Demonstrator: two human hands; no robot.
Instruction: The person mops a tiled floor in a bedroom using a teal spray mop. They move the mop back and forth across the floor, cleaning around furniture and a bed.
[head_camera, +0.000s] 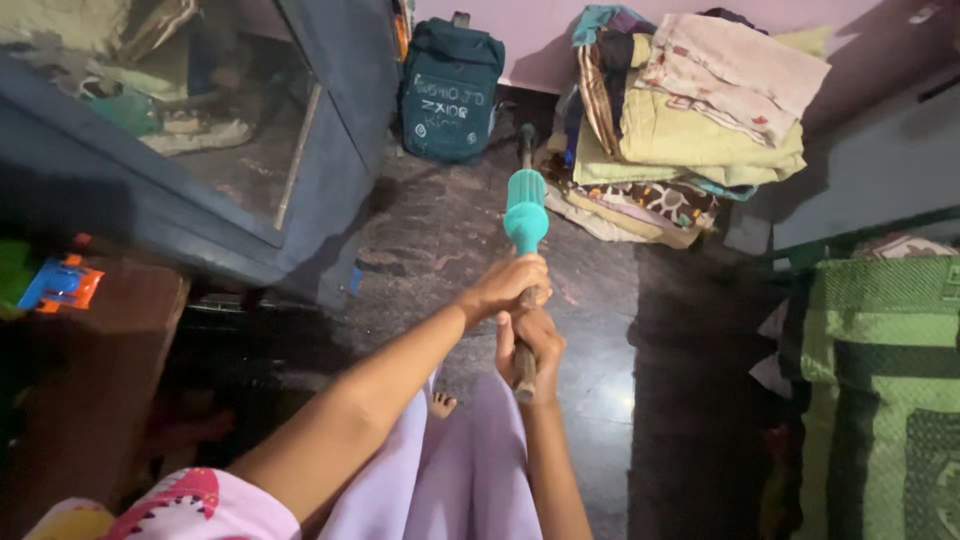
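Note:
I hold a long stick-like tool with a teal plastic sleeve (525, 215) and a dark wooden handle, pointing away from me toward the floor by the wall. My left hand (505, 285) grips the handle just below the teal part. My right hand (532, 352) grips the lower end of the handle, close under the left. The tool's far tip reaches the dark stone floor (440, 240) between a teal backpack (450, 90) and a pile of folded clothes (690, 120). What is at the tip is hidden.
A blue metal cupboard (320, 150) with an open door stands at left. A blue and orange toy (60, 285) lies on a brown surface at far left. A green patterned blanket (880, 400) lies at right. My bare toes (442, 405) show below.

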